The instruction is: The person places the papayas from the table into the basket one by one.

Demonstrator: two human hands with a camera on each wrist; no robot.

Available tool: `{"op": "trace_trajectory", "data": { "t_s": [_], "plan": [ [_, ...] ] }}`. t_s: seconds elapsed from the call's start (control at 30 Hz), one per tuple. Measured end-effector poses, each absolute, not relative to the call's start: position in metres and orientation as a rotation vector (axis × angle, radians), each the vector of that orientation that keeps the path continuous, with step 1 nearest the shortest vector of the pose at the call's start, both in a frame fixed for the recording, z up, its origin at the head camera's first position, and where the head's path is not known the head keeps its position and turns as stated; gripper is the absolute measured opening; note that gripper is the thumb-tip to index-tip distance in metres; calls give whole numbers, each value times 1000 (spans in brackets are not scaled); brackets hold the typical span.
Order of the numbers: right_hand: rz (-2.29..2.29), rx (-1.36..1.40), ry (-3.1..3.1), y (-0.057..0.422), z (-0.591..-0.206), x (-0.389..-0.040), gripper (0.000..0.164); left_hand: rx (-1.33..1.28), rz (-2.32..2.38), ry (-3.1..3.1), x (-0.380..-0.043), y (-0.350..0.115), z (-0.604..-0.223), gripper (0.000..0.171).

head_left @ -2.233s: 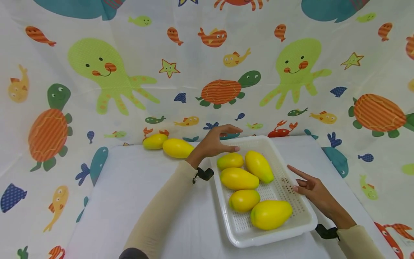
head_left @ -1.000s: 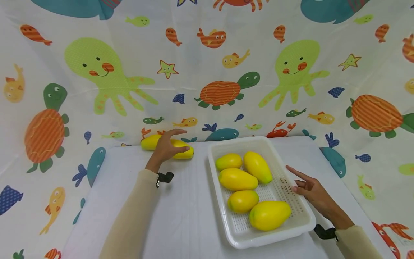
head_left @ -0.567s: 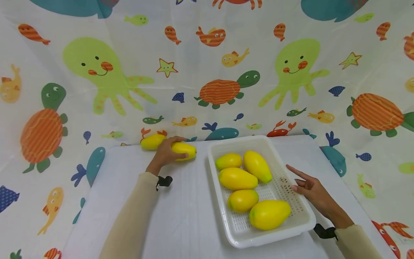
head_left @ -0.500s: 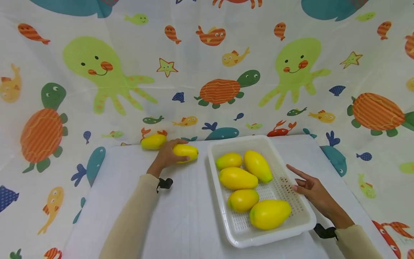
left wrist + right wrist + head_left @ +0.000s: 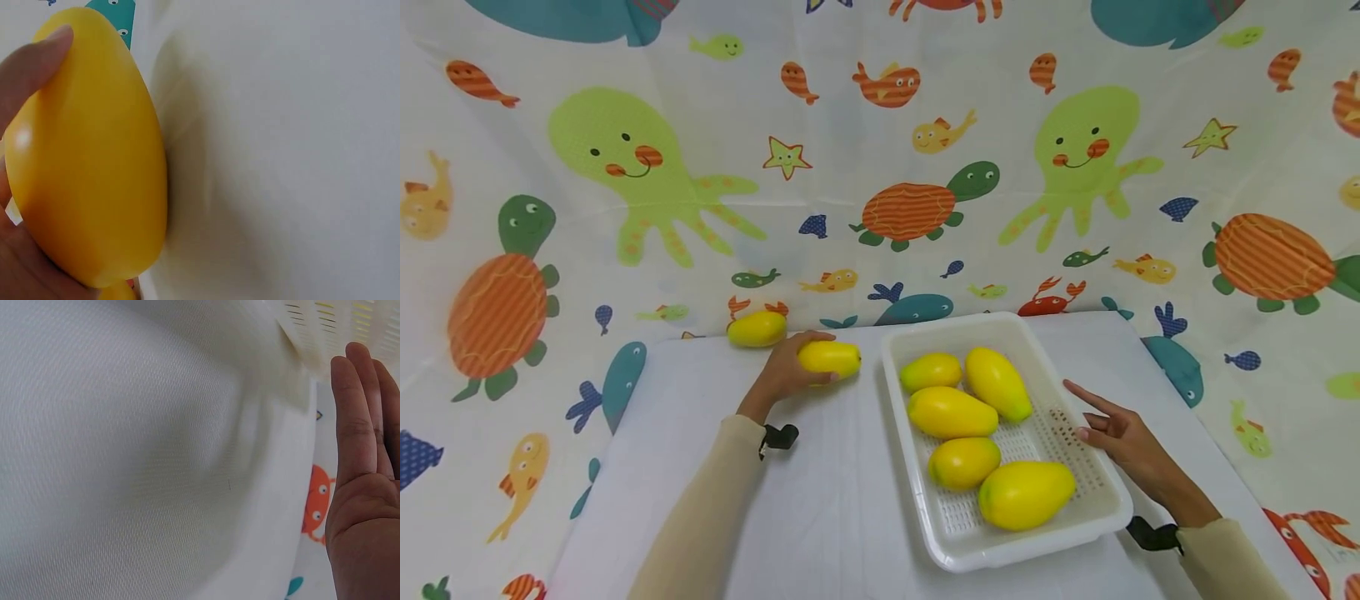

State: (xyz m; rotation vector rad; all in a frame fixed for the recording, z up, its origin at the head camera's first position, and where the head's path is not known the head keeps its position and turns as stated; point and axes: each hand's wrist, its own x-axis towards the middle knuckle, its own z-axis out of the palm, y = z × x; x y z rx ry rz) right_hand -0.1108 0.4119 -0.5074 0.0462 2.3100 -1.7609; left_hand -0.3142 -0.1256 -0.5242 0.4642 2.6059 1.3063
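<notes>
My left hand point(image 5: 787, 367) grips a smooth yellow mango point(image 5: 831, 358) at the back of the table, left of the white basket point(image 5: 917, 500). In the left wrist view the thumb lies along the upper part of this mango point(image 5: 100, 156), the fingers are mostly hidden behind it, and its shadow falls on the cloth close by. Another mango point(image 5: 757, 329) lies just behind and left of that hand. My right hand point(image 5: 1123, 437) is at the basket's right side, index finger extended along the rim; in the right wrist view its fingers point(image 5: 355, 419) are straight beside the slotted wall.
Several yellow mangoes lie in the basket, among them a large one point(image 5: 1027, 495) at the near end and one point(image 5: 998, 385) at the far right. A white cloth point(image 5: 827, 517) covers the table. Behind it hangs a curtain point(image 5: 835, 167) printed with sea animals.
My left hand has moved from over the basket leftward to the back mangoes, taken hold of the right one and shifted it slightly right and nearer. The right hand stays put.
</notes>
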Motion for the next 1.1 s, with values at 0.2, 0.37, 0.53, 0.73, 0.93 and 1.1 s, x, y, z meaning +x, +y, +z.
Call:
{"op": "trace_trajectory", "data": {
  "t_s": [0.2,0.37,0.53,0.73,0.93,1.1],
  "plan": [
    [-1754,54,2310,413,-509,-110,71,454,1331,2577,-311,-126,-529,77],
    [-1760,25,2315,414,-509,-112,71,383,1365,2581,-309,-128,-530,79],
    [-1754,27,2328,414,-509,-113,71,347,1376,2604,-310,-129,-531,78],
    [-1747,27,2332,413,-509,-113,71,333,1411,2629,-308,-129,-530,76],
    [-1753,31,2333,413,-509,-113,71,401,1484,2662,-303,-121,-521,74],
    [-1764,29,2329,413,-509,-113,71,474,1535,2669,-295,-110,-505,72]
  ]
}}
